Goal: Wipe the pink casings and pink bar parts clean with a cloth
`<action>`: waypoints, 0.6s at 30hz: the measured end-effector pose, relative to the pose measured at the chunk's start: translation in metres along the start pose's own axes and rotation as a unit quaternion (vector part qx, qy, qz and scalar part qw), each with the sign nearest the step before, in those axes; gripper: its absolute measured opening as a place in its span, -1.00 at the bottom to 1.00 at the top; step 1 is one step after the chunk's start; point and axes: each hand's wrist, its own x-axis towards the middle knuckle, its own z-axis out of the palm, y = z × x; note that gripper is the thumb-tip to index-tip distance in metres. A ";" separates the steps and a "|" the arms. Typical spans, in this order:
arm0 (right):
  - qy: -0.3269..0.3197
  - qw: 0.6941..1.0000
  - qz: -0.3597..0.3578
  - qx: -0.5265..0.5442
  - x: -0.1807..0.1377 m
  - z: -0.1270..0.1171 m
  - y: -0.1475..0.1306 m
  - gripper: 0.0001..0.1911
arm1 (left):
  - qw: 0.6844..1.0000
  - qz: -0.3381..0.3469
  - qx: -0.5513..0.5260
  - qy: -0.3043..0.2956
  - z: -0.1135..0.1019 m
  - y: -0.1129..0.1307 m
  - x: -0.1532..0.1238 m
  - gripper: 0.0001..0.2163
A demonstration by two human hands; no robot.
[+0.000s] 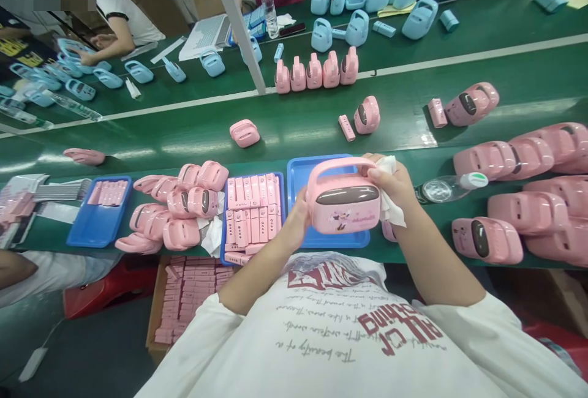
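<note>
1. Blue tray (294,179): beneath both hands, from where I stand.
2. Pink case (345,213): between the hands, long axis running from one to the other, neither nearer.
3. Left hand (297,221): gripping its left end.
4. Right hand (399,182): clutching white tissue (392,213) against its right end.

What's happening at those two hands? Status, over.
Left hand holding pink case by one side. Right hand at other side, with white wipe. Case above blue tray. Bottle near right hand, clear of case.
</note>
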 end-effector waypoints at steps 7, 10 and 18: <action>0.065 0.986 0.141 0.067 0.001 0.003 0.010 -0.56 | 0.979 0.121 0.164 0.009 -0.002 0.004 -0.008 -0.22; 0.047 0.975 0.192 0.105 -0.003 0.005 0.004 -0.53 | 0.982 0.128 0.139 0.020 -0.004 -0.001 -0.005 -0.25; -0.070 0.968 0.206 0.122 -0.017 0.006 -0.012 -0.58 | 0.990 -0.064 -0.123 -0.007 -0.016 -0.012 0.000 -0.32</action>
